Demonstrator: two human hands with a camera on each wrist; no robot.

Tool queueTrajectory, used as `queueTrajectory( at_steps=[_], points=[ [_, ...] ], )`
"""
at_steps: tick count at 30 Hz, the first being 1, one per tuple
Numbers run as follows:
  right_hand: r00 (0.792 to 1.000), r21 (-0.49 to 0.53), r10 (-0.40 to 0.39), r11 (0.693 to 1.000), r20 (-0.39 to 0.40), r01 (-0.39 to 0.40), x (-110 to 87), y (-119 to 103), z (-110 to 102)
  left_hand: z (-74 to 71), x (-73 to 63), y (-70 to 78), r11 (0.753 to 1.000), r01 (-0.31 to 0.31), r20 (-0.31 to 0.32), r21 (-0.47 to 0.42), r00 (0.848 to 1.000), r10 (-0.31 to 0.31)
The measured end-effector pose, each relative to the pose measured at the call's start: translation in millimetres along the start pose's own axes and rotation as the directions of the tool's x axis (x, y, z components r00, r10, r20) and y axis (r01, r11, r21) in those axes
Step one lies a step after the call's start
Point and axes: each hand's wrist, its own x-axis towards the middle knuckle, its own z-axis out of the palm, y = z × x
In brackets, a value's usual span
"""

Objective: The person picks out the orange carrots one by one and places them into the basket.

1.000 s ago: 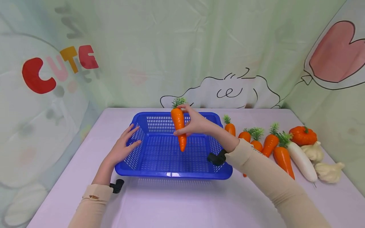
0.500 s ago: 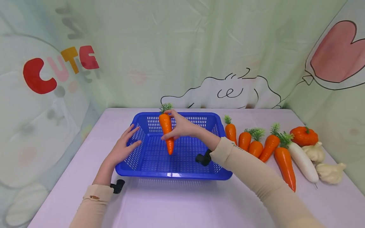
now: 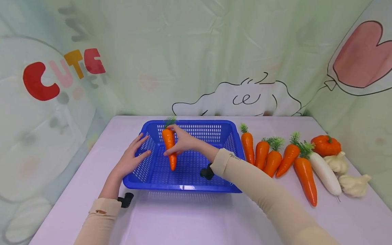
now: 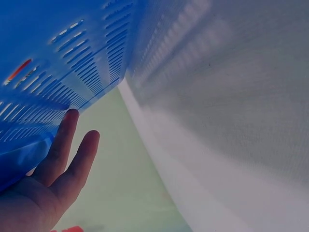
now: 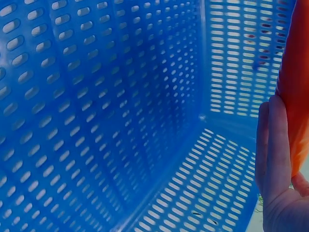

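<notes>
1. Carrot (image 3: 168,139), glossy orange with a feathery green top, is off the table (image 3: 190,221) and over the blue slotted plastic basket (image 3: 211,188), nearer the person's left end of it. It tilts, tip pointing down; whether that tip touches the basket floor I cannot tell.

2. As I judge it, the work is near its start: this 1 carrot has reached the basket but is not yet let go, so its placing counts as half done.

3. Outside, to the person's right, 5 other carrots (image 3: 306,182) lie on the table in a loose row, beside 1 white radish (image 3: 324,173), 1 small orange pumpkin (image 3: 326,146) and 2 garlic bulbs (image 3: 354,186). By my reading, none of these has been dealt with.

4. The right hand (image 3: 183,139) grasps the carrot from its side, thumb lower down and fingers near the leafy end, pinching it between them. From the right wrist, straightish fingers lie along the orange skin, with basket walls around.

5. The left hand (image 3: 131,158) is spread at the basket's left wall, fingers extended and apart, clenched on nothing. From the left wrist, 2 straight fingers show close by the slotted wall; firm contact I cannot confirm.
</notes>
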Motion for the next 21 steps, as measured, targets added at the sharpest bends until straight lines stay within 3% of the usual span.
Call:
queueTrajectory(
  at_steps=[15,21],
  points=[
    [0.991,0.017,0.091,0.996,0.099,-0.093,22.3,8,26,-1.8,-0.1,-1.0,1.000,-0.006,0.000,0.018,1.000,0.006],
    [0.986,0.046,0.142,0.988,0.089,-0.146,28.5,11,34,-1.5,-1.2,-0.6,0.999,-0.040,-0.005,0.031,0.999,0.040]
  ],
)
